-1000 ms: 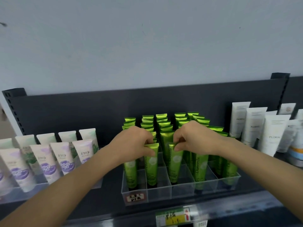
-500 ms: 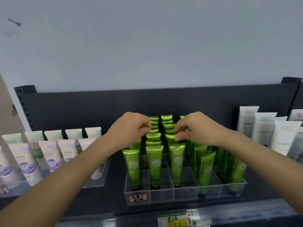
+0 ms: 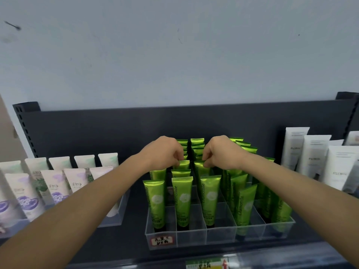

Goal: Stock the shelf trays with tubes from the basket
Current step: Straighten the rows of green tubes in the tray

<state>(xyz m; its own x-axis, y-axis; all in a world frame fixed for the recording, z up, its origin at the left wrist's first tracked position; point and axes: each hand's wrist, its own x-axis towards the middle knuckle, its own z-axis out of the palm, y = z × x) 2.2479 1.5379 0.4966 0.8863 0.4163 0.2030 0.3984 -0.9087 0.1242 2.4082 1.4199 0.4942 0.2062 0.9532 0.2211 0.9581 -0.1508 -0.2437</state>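
I am reaching both arms over the shelf, and both grips are working close together, side by side, above the clear tray. My left grip is curling its fingers and thumb together, pinching the crimped top of a green tube standing directly under it. My right grip is doing the same, clamping on the top edge of the neighbouring tube, one tray lane to the right. Both tubes are standing upright, caps down, in the middle rows of the tray, just apart from each other.

Nearer to me than the grips, the front tubes are standing in a row, one per lane, and right of them a leaning tube is tilting in its lane. More green tubes are filling the rows beyond the grips, up to the dark back panel. A red-edged label is sitting on the tray's front wall, below my left grip.

Well left of my left grip, pastel tubes are standing in another clear tray. Well right of my right grip, white tubes are lining up.
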